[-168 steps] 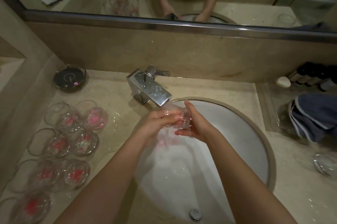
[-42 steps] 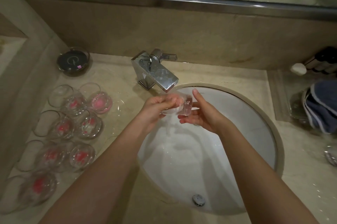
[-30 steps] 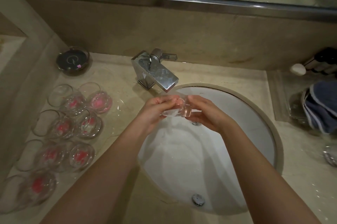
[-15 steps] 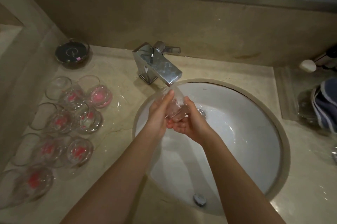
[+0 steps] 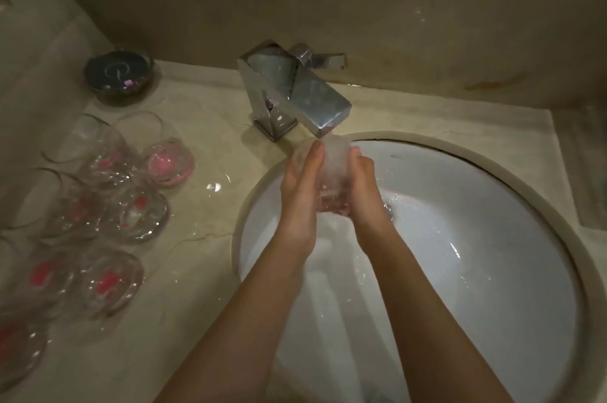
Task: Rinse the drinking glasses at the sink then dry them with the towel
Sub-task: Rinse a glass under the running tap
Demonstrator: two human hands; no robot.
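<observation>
Two bare forearms enter from the bottom edge and converge at centre frame over the white sink basin (image 5: pixel 476 271), which fills the lower right. Wet sheen and droplets on the bowl; water pools around the drain area just right of the wrists.

Left hand (image 5: pixel 300 192): fingers long and nearly straight, pressed flat along the left side of a clear drinking glass (image 5: pixel 331 166), fingertips reaching up near its rim. Right hand (image 5: pixel 361 186): fingers curled around the right side and lower part of the same glass. The glass sits upright between the two palms, mouth toward the spout, pinkish tint at its base. Water blurs its outline.

Directly above the glass, touching or nearly touching its rim, the outlet of a square chrome faucet (image 5: pixel 295 90), base on the beige stone counter (image 5: pixel 210 126), lever sticking out to the right behind it.

Left of frame, on the counter: a cluster of clear glasses (image 5: pixel 131 209) lying close together, several touching, each with a pink or red mark in the base. Exact count uncertain; the lower-left ones are blurred.

Upper left, near the back wall: a round dark dish (image 5: pixel 119 74) with a pale mark on top.
</observation>
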